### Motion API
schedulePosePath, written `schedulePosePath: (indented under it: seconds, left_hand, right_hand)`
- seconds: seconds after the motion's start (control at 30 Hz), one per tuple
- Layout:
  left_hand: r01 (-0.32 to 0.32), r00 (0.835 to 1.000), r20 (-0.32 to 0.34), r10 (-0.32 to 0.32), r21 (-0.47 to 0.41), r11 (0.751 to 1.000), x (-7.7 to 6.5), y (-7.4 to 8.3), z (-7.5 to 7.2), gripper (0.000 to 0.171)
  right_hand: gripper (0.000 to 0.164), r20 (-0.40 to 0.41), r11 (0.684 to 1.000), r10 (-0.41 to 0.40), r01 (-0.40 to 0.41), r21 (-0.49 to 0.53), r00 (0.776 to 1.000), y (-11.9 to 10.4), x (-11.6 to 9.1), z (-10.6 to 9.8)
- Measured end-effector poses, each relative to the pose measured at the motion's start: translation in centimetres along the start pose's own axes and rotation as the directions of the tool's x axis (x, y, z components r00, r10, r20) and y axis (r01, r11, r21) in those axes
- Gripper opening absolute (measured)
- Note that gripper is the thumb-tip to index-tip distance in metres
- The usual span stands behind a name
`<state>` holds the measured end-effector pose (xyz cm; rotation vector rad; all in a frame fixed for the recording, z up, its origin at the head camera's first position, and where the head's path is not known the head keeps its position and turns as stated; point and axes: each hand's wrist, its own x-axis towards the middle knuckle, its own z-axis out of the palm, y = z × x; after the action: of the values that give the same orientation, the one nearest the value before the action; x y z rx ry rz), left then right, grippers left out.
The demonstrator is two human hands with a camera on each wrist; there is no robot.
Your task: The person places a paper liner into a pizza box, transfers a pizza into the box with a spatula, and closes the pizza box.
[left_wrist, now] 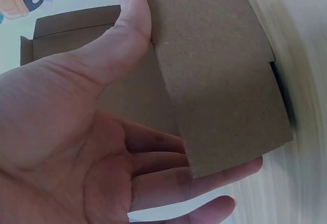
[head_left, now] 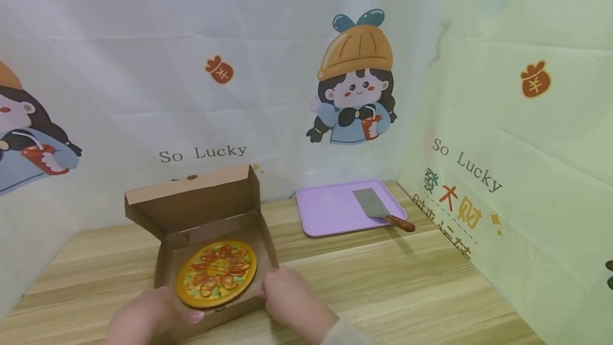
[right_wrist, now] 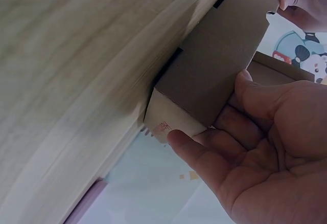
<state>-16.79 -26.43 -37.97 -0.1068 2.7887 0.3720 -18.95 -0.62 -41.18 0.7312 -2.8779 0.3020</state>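
A brown cardboard pizza box [head_left: 233, 315] stands on the table with its lid raised at the back. Inside lies a pizza [head_left: 217, 273] with a yellow crust and red and green bits on top. My left hand [head_left: 146, 315] grips the box's front left corner; in the left wrist view its thumb [left_wrist: 137, 12] lies at the top edge of the front wall. At the front right corner my right hand [head_left: 289, 292] holds the box, thumb [right_wrist: 245, 83] at the front wall's edge and fingers round the side wall.
To the right at the back lies a light purple tray [head_left: 325, 212]. A pizza server [head_left: 371, 204] with a wooden handle rests on it, the handle sticking out over the tray's right rim. Printed cloth [head_left: 278, 84] hangs behind the table and along its right side.
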Motion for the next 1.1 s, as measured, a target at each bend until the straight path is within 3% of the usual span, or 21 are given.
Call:
schedulePosePath:
  seconds: [0.33,0.57,0.9,1.1]
  left_hand:
    - [0.019,1.000,0.010,-0.019,-0.008,1.000,-0.2,1.1,0.2,0.099]
    - [-0.001,1.000,-0.019,0.001,-0.003,1.000,-0.5,1.7,0.3,0.091]
    - [-0.023,0.999,-0.027,0.023,-0.009,1.000,-0.3,2.1,0.4,0.093]
    - [0.001,1.000,-0.020,-0.001,0.010,1.000,-0.3,2.5,0.6,0.099]
  right_hand:
    - [0.019,0.019,1.000,0.001,-0.001,0.004,1.000,0.7,-0.8,-0.1]
    - [0.019,-0.021,1.000,-0.007,0.007,-0.007,1.000,1.2,-1.3,-0.2]
    - [0.017,-0.042,1.000,0.002,-0.001,0.003,0.999,1.6,-1.9,-0.3]
    - [0.017,-0.047,1.000,0.004,-0.004,0.011,0.999,1.9,-2.2,-0.3]
